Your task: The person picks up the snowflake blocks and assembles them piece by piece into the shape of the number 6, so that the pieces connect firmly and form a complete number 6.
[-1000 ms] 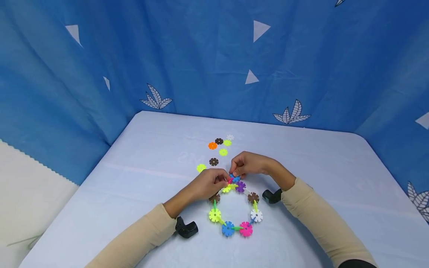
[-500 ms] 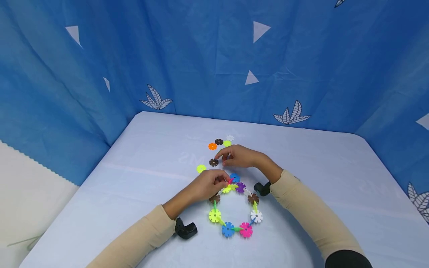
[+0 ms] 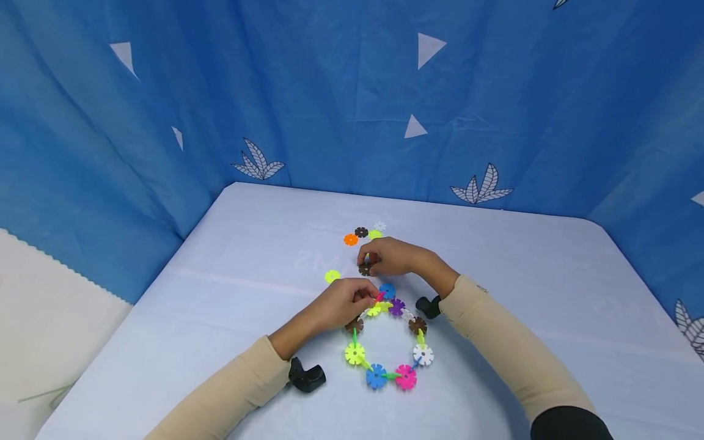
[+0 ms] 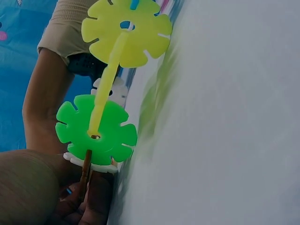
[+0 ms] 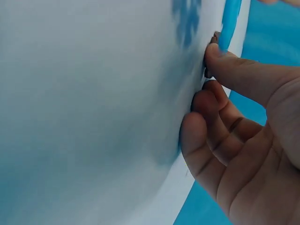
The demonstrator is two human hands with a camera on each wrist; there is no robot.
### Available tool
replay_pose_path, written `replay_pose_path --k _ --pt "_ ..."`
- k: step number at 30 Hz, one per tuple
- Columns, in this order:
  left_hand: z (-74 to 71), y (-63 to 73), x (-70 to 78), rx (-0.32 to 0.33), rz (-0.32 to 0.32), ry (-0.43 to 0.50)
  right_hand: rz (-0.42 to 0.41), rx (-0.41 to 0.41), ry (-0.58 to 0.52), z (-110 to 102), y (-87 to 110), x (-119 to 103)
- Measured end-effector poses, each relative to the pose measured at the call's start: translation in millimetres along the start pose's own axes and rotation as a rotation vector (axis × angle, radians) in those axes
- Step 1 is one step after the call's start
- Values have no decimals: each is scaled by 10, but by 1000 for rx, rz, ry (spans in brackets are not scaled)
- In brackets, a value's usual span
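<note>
Notched plastic snowflake discs are slotted together into a ring (image 3: 376, 376) on the table, with a blue disc (image 3: 387, 291) joined at its far side. My left hand (image 3: 348, 300) pinches the far-left part of the ring, by a pink disc (image 3: 381, 296). The left wrist view has a green disc (image 4: 98, 131) and a yellow disc (image 4: 126, 33) running on from that hand, standing on edge. Beyond the ring my right hand (image 3: 393, 255) pinches a loose brown disc (image 3: 364, 269) at the table surface. In the right wrist view its thumb (image 5: 234, 70) lies against the disc.
Loose discs lie further back: orange (image 3: 351, 239), dark brown (image 3: 361, 232), yellow-green (image 3: 374, 234) and white (image 3: 380, 226). Another yellow-green disc (image 3: 332, 276) lies just beyond the left hand. A blue curtain (image 3: 352, 91) hangs behind the white table (image 3: 528, 269).
My right hand has left the blue disc, reached away and left to the loose brown disc, and drawn it slightly right. The left hand stays on the ring.
</note>
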State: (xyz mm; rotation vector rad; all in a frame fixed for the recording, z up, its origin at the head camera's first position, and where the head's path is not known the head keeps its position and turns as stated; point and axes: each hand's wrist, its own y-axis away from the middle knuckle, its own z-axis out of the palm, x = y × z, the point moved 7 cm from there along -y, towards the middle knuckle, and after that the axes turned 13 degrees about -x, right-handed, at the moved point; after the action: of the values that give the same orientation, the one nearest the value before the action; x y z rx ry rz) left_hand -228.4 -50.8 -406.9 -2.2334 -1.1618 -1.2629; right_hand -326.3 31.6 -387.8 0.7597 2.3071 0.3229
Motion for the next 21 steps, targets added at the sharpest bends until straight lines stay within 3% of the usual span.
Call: replay_pose_path --k 12,21 --pt "21 6 -10 -13 -39 66 -44 43 -148 45 432 326" --pt "19 -2 -6 -10 -34 49 -133 108 -201 133 588 325"
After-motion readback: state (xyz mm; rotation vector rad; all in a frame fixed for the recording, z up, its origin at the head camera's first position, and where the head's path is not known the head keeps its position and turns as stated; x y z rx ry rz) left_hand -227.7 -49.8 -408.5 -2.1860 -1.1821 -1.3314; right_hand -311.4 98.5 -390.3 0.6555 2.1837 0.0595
